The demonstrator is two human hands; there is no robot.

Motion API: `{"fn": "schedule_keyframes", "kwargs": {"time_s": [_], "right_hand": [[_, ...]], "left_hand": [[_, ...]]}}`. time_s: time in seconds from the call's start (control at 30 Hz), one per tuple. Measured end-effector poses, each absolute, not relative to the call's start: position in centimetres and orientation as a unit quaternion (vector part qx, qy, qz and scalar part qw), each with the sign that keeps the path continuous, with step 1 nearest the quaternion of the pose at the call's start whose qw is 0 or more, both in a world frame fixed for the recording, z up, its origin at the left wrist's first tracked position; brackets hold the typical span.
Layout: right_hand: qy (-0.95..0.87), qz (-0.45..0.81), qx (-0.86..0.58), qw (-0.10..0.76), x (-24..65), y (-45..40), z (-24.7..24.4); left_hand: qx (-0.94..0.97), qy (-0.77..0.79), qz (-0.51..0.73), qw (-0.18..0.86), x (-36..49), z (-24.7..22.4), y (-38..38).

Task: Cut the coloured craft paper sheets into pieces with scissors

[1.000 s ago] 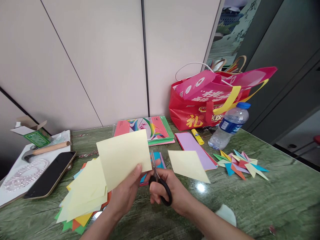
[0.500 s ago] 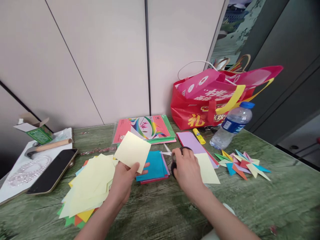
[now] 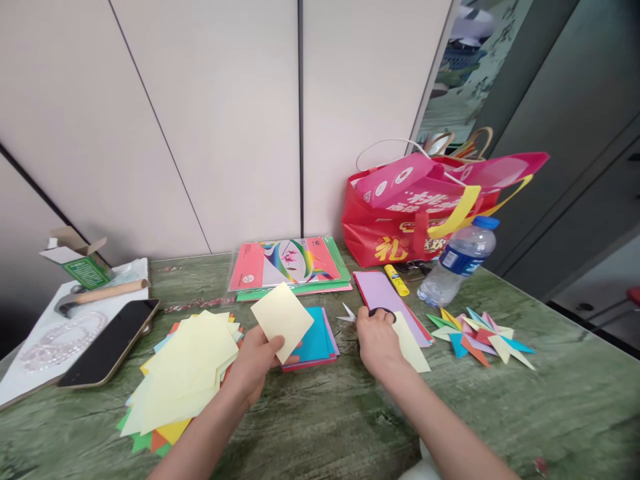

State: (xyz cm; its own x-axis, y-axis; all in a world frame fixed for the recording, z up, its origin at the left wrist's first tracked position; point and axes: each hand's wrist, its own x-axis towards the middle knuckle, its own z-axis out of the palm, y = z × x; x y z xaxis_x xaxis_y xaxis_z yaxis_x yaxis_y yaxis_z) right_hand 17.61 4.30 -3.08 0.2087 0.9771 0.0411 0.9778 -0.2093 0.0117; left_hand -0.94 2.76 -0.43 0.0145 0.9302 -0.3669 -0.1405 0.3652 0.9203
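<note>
Between thumb and fingers, my left hand (image 3: 260,353) pinches a small pale yellow paper square (image 3: 283,321), tilted above the table. Under and beside it lies a stack of small squares with a blue sheet (image 3: 317,333) on top. My right hand (image 3: 381,340) is wrapped round the dark handles of a pair of scissors (image 3: 349,313), whose blades point left and stand apart. A cream paper strip (image 3: 411,347) lies just right of that hand, over a purple paper strip (image 3: 381,291). At left is a fanned pile of pale yellow sheets (image 3: 187,373), other colours showing below.
A packet of coloured paper (image 3: 287,261), a glue stick (image 3: 397,280), a red bag (image 3: 385,227) and a water bottle (image 3: 457,263) line the back. Folded paper points (image 3: 483,333) lie right. Phone (image 3: 110,343), hammer (image 3: 107,295) and green box (image 3: 85,267) sit left.
My left hand has shifted the yellow square slightly right and down in view. The right hand with the scissors has moved a little right and lower, beside the cream strip. The view has shifted slightly.
</note>
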Motion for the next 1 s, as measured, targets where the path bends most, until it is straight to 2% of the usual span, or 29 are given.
{"fn": "schedule_keyframes", "kwargs": {"time_s": [0.4,0.67,1.0], "right_hand": [[-0.620,-0.029,-0.783,0.047,18.0,4.1,-2.5],[-0.545,0.019,-0.837,0.041,22.0,5.9,-3.9],[-0.557,0.017,-0.829,0.047,23.6,5.9,-3.1]], "left_hand": [[0.390,0.530,0.399,0.639,-0.5,-1.1,2.3],[0.396,0.506,0.404,0.651,-0.5,-1.0,2.3],[0.407,0.501,0.399,0.651,-0.4,-0.9,2.3]]}}
